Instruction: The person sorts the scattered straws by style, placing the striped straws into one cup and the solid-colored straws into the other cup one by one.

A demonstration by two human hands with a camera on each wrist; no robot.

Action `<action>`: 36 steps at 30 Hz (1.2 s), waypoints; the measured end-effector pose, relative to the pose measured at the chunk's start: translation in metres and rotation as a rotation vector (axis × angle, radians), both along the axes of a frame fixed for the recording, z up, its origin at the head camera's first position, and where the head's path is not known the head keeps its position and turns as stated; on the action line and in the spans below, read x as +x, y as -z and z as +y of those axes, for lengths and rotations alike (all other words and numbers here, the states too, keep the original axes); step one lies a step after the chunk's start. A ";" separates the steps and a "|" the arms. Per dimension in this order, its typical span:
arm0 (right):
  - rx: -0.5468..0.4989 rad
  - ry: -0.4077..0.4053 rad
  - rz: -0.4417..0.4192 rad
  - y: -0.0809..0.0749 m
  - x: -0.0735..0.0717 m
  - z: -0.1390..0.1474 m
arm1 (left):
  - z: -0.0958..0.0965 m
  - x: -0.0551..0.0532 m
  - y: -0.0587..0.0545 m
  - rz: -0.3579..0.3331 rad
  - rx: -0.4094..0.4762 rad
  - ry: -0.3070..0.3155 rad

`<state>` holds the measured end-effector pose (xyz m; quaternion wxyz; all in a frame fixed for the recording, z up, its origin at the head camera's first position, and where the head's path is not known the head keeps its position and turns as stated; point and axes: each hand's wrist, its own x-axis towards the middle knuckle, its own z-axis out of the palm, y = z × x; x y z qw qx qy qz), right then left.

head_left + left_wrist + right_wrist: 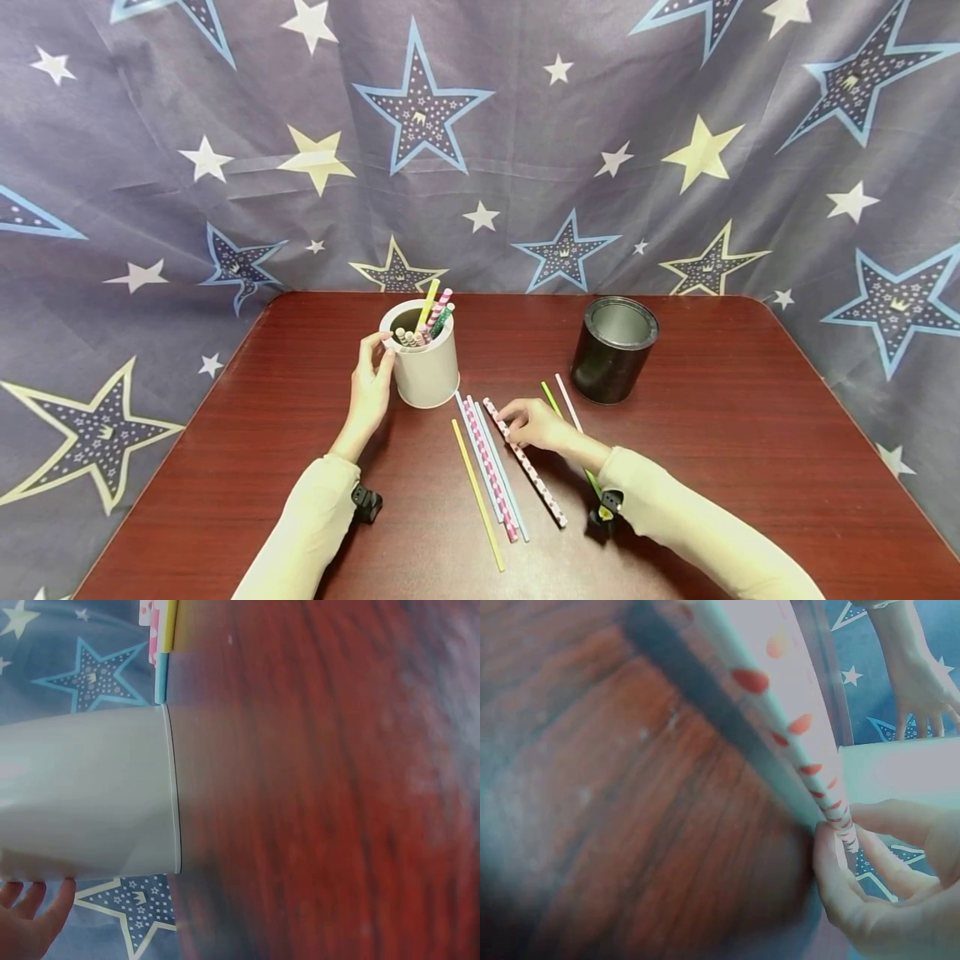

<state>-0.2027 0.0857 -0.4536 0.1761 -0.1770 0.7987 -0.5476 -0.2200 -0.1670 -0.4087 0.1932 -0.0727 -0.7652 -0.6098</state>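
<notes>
My right hand [536, 425] pinches a white paper straw with red dots [537, 482] near its far end. In the right wrist view, thumb and fingertips close on that dotted straw [810, 761], which slants over its shadow on the table. My left hand [370, 389] touches the left side and rim of a white canister [427, 375] with its fingertips. Several straws stand inside it, among them a yellow straw [428, 302] and a green one [442, 321]. The left wrist view shows fingertips against the canister's wall [90, 795].
Left of the dotted straw lie pale blue straws [504, 472], pink-patterned straws [491, 471] and a yellow straw [477, 496]. A green straw [552, 400] and a pale pink straw [567, 402] lie partly under the right forearm. A black canister [611, 358] stands at the back right.
</notes>
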 end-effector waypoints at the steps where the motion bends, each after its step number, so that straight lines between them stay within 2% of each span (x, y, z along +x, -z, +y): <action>1: -0.007 0.008 -0.008 0.000 0.001 0.000 | 0.000 0.000 0.000 0.002 -0.002 0.001; 8: -0.048 0.063 -0.081 -0.006 0.005 -0.001 | 0.000 -0.001 -0.001 0.003 -0.011 -0.001; 18: -0.085 0.106 -0.108 -0.002 0.002 -0.002 | 0.000 0.000 -0.001 -0.003 -0.008 0.000; 27: -0.130 0.099 -0.130 -0.009 0.001 0.001 | 0.000 0.001 0.000 -0.005 -0.034 -0.024; 36: -0.155 0.166 -0.189 -0.018 -0.002 0.001 | -0.001 0.000 0.001 -0.005 -0.034 -0.024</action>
